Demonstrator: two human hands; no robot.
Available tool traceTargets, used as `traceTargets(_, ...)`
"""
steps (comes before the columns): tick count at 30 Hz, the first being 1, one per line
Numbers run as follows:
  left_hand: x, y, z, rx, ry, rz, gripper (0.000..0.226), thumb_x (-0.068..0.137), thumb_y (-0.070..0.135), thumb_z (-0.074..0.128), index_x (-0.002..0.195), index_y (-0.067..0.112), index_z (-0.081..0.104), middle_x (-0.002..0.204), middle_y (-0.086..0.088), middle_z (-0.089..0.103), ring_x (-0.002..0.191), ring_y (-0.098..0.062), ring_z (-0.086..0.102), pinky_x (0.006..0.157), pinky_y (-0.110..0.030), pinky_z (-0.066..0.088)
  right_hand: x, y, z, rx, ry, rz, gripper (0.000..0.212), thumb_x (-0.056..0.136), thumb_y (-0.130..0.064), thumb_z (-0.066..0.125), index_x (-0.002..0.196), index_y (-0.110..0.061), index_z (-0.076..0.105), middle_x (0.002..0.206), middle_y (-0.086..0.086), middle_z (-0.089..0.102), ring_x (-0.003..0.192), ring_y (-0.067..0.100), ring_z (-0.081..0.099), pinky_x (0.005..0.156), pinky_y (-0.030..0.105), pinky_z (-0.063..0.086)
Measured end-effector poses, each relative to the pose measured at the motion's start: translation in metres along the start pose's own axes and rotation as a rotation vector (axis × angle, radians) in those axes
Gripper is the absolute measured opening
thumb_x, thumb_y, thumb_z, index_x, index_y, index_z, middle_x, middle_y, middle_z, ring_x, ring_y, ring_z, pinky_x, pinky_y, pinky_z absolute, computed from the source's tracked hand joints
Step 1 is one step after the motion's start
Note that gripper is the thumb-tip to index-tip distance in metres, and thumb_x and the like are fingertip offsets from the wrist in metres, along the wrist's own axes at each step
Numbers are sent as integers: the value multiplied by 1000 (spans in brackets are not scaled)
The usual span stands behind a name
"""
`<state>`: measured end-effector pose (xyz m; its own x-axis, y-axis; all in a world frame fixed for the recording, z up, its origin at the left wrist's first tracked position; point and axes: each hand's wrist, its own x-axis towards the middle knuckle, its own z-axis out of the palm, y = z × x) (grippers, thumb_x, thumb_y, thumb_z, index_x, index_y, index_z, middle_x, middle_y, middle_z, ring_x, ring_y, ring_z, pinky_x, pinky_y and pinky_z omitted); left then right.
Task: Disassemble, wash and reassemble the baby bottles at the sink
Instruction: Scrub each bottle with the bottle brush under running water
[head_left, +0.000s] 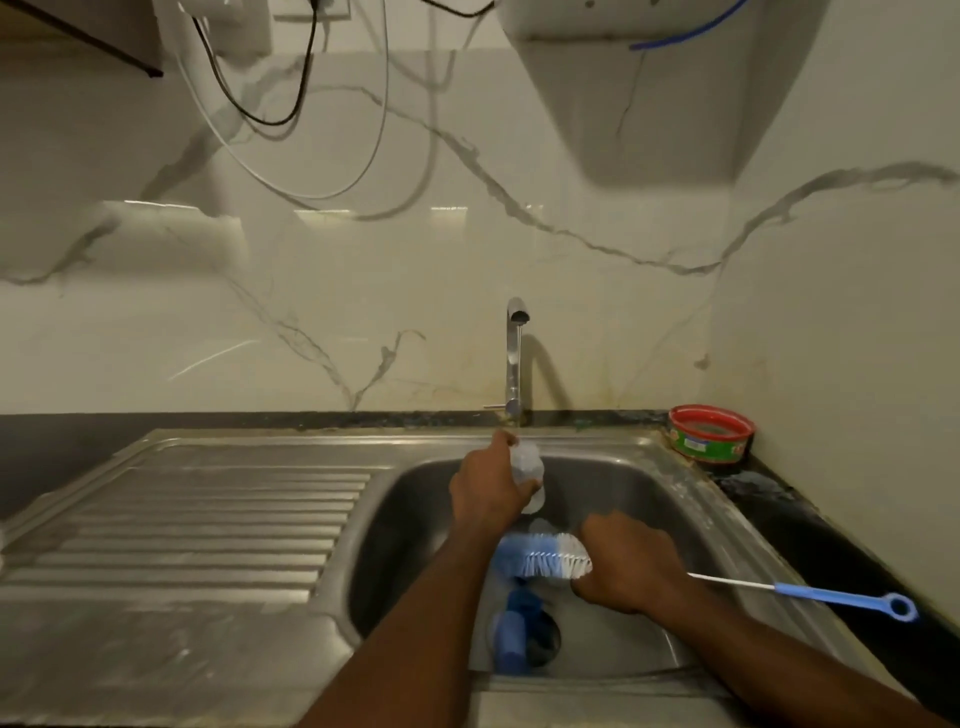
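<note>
My left hand (488, 486) grips a clear baby bottle (529, 473) over the sink basin, just below the tap. My right hand (631, 566) holds a bottle brush (540, 558) by its wire stem; the blue and white bristle head points left, below the bottle's mouth. The brush's blue handle with a ring (852, 597) sticks out to the right over the sink rim. Blue bottle parts (511, 631) lie in the basin near the drain, partly hidden by my left forearm.
The steel sink (410, 525) has a ribbed draining board (208, 525) on its left. A chrome tap (514, 358) stands behind the basin. A red and green tub (710, 434) sits on the dark counter at the back right corner.
</note>
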<state>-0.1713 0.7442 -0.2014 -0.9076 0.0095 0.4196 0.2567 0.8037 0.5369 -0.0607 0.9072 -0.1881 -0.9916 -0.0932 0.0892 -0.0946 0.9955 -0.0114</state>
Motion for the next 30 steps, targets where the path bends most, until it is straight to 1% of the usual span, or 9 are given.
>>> traceTargets(7,8,-6,-2,0,33,-38,60,83,41,80,132,31,48,120,-1,67,110,-20,64,93,-38,53,-1,5,-4,24,-28,26,44,80,-47,72,118,-29,61,119,-3,66,108,20,66,81,33,49)
traceTargets(10,8,-8,0,3,23,-27,58,82,38,81,131,27,51,120,-2,67,111,-22,64,93,-41,54,0,9,-11,43,-13,63,42,76,-44,75,111,-27,62,113,-2,68,102,21,68,77,32,50)
traceTargets(13,9,-8,5,-41,6,-21,49,85,39,79,126,24,56,119,-1,67,111,-21,64,92,-36,52,2,15,-15,72,-12,94,41,74,-42,78,109,-26,64,108,-2,69,96,20,69,73,30,52)
traceTargets(17,10,-4,7,-164,-11,-5,50,85,34,80,128,22,57,122,0,67,111,-17,63,88,-28,47,5,21,-20,72,6,105,45,73,-43,80,111,-25,62,110,0,67,95,20,68,72,32,54)
traceTargets(21,7,-1,7,-190,-23,27,50,83,33,82,125,23,57,121,0,67,110,-16,64,91,-31,52,6,21,-22,90,-4,94,47,75,-44,81,113,-23,63,106,-1,67,91,18,67,73,32,57)
traceTargets(23,6,-1,7,-180,-38,36,52,83,34,82,126,25,55,122,2,66,111,-16,63,89,-30,51,6,21,-20,96,-17,88,49,75,-44,83,114,-23,63,102,-3,65,86,15,63,71,29,54)
traceTargets(25,4,0,5,-187,-38,33,52,84,34,81,127,24,56,122,2,66,111,-15,63,87,-28,49,5,22,-20,104,-27,84,51,74,-44,84,116,-23,62,106,-3,66,83,13,59,70,26,50)
traceTargets(27,4,-1,2,-201,-18,29,53,83,33,82,128,22,57,123,0,67,112,-16,63,91,-29,51,5,21,-21,106,-43,76,50,74,-45,83,114,-24,63,108,-3,68,83,12,60,70,26,50)
traceTargets(30,4,-2,1,-195,-26,16,56,81,31,84,128,21,56,126,-2,66,116,-17,63,96,-30,51,5,19,-21,106,-63,68,46,73,-45,81,111,-26,65,107,-2,70,88,14,67,77,30,58)
